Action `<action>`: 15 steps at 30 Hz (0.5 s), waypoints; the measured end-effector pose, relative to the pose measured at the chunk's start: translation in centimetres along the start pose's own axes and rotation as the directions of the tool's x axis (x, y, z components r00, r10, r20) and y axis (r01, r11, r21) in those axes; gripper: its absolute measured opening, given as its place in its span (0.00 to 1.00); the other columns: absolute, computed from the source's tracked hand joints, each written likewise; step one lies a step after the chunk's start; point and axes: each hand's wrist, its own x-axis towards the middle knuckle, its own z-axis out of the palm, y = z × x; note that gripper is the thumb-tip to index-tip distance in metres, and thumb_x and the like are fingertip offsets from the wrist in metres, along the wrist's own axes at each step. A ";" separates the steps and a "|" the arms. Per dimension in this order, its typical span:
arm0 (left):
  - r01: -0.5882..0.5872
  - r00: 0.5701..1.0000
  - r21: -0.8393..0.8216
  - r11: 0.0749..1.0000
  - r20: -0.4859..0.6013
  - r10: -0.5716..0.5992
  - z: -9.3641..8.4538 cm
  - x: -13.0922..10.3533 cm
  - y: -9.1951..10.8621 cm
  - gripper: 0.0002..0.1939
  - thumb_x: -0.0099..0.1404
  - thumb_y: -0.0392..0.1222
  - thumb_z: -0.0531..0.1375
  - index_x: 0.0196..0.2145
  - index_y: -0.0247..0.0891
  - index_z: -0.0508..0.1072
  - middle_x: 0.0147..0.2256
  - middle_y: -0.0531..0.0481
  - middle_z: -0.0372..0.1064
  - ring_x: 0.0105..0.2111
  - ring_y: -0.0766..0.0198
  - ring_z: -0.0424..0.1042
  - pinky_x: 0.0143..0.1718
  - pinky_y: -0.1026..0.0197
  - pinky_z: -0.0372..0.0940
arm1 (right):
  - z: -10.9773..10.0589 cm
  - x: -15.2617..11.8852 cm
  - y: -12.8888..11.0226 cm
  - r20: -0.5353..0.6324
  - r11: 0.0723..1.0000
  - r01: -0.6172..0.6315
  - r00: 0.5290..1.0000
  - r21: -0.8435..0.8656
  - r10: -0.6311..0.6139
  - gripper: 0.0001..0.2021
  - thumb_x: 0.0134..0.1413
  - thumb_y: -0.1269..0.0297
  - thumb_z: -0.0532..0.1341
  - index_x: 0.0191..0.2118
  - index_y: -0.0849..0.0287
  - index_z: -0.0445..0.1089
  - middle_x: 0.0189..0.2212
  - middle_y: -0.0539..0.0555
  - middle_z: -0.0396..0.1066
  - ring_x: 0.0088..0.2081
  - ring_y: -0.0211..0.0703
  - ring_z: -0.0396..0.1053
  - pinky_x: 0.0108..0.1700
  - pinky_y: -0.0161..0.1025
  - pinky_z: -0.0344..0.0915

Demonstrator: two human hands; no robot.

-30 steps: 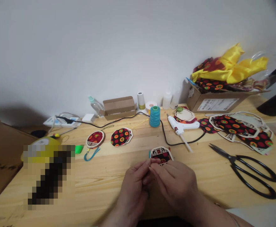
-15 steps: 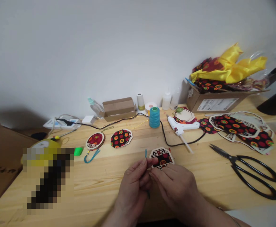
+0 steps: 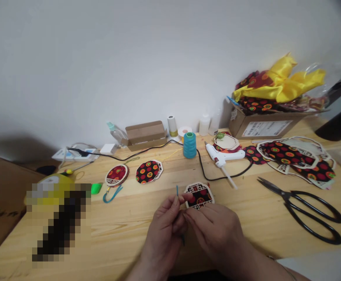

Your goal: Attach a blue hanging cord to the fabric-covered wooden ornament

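Near the front edge of the wooden table (image 3: 275, 218), about midway along it, a short teal cord (image 3: 177, 191) stands up from the left hand (image 3: 166, 228), whose thumb and forefinger are pinched together on it so that only the tip shows above them. The right hand (image 3: 217, 230) meets it fingertip to fingertip, fingers closed as if on the same cord, though what lies between them is hidden. Just beyond the fingertips a round lattice-framed ornament (image 3: 199, 194) with red-and-black patterned cloth lies flat, close enough to serve as the piece being fitted. Two similar ornaments (image 3: 149, 171) lie further back to the left, one with a teal loop (image 3: 112, 194) already hanging from it. A teal thread cone (image 3: 189, 144) and a white glue gun (image 3: 224, 156) on its black lead stand toward the back edge, within reach. Black scissors (image 3: 304, 208) lie toward the right front, and a cardboard box (image 3: 264, 125) with yellow fabric sits at the right back corner.
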 end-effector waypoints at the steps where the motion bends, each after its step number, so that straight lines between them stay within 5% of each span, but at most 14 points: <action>1: 0.000 1.000 0.001 1.000 0.011 0.000 0.0 0.0 0.0 0.08 0.61 0.38 0.58 0.34 0.31 0.74 0.17 0.60 0.56 0.15 0.78 0.38 0.16 0.72 0.40 | 0.0 0.0 0.0 0.000 1.000 0.001 1.000 0.003 -0.001 0.11 0.56 0.73 0.52 0.28 0.60 0.69 0.20 0.51 0.66 0.24 0.40 0.61 0.27 0.38 0.48; 15: -0.020 1.000 0.028 0.999 -0.016 0.021 0.1 -0.2 0.0 0.05 0.57 0.40 0.62 0.30 0.35 0.74 0.29 0.53 0.68 0.14 0.81 0.41 0.16 0.72 0.42 | -0.2 -0.1 0.0 0.026 1.000 -0.021 0.999 0.019 0.020 0.11 0.56 0.73 0.52 0.28 0.59 0.69 0.20 0.51 0.66 0.24 0.39 0.61 0.27 0.38 0.52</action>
